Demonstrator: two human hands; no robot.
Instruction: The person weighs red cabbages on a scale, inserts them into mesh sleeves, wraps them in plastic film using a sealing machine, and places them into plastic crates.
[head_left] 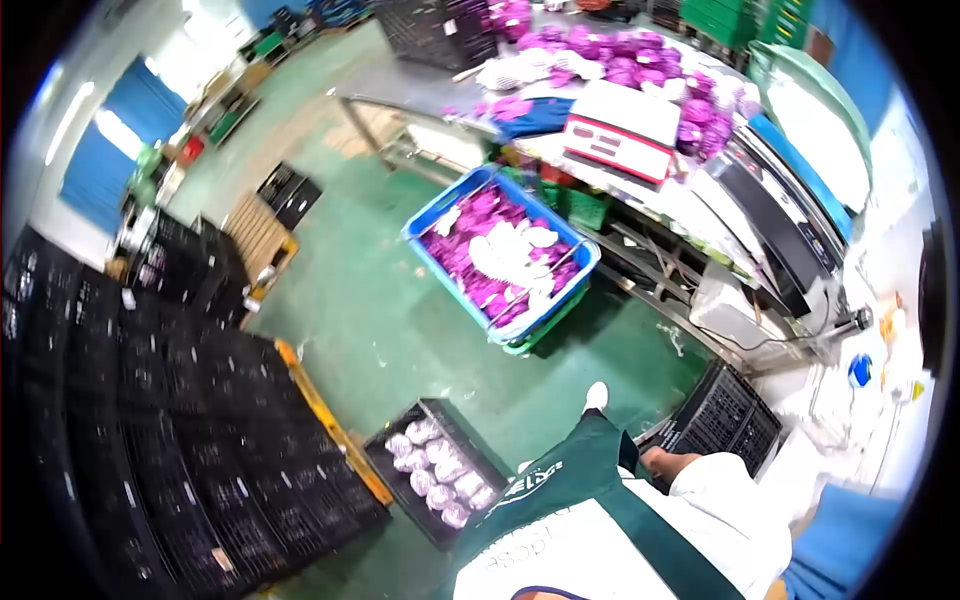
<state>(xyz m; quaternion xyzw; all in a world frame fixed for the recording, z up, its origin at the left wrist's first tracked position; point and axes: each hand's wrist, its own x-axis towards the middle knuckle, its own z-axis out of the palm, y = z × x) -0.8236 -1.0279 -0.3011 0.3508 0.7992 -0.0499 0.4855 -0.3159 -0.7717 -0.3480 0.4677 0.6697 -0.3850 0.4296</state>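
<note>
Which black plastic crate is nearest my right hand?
The slatted black plastic crate on the right, by your bare right hand; the others are farther away.

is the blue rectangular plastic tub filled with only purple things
No, white pieces lie on top of the purple bundles inside the blue rectangular plastic tub.

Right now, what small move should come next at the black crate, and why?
I'd probably firm up the right hand on the black plastic crate before shifting it: the hand meets the crate's near edge, its fingers are mostly hidden, and no left hand shows.
</note>
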